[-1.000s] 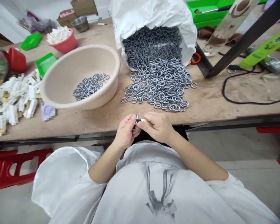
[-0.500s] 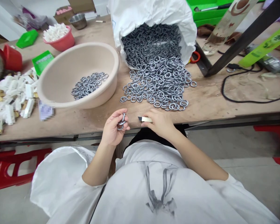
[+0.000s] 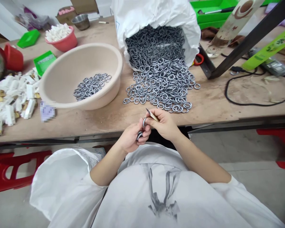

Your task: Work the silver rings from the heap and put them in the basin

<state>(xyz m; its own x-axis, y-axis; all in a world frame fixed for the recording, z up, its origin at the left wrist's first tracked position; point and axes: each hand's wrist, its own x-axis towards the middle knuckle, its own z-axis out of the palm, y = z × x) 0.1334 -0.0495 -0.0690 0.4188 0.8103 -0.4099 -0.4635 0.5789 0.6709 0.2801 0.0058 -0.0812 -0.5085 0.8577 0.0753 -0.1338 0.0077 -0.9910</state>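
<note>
My left hand (image 3: 133, 136) is closed around a few grey rings (image 3: 139, 135) in front of the table edge. One grey ring (image 3: 144, 122) stands up between its thumb and fingertips. My right hand (image 3: 165, 124) meets it there, fingertips at that ring, and grips a small knife (image 3: 154, 116) with a pale handle and a dark blade tip pointing up and left. Just beyond the hands, a heap of loose grey rings (image 3: 163, 79) spills from a white sack (image 3: 154, 12). To the left, a large beige basin (image 3: 104, 99) holds more such rings.
White plastic parts (image 3: 10, 114) lie piled at the left, near a small green tray (image 3: 44, 63) and a red bowl (image 3: 65, 44) of white pieces. At right stand a slanted dark metal bar (image 3: 247, 41) and a black cable (image 3: 228, 95). A red stool (image 3: 14, 171) is below.
My left hand has moved right and slightly down, bringing one ring up to my right hand. The knife has turned from lying level to pointing up and left; the hands now touch.
</note>
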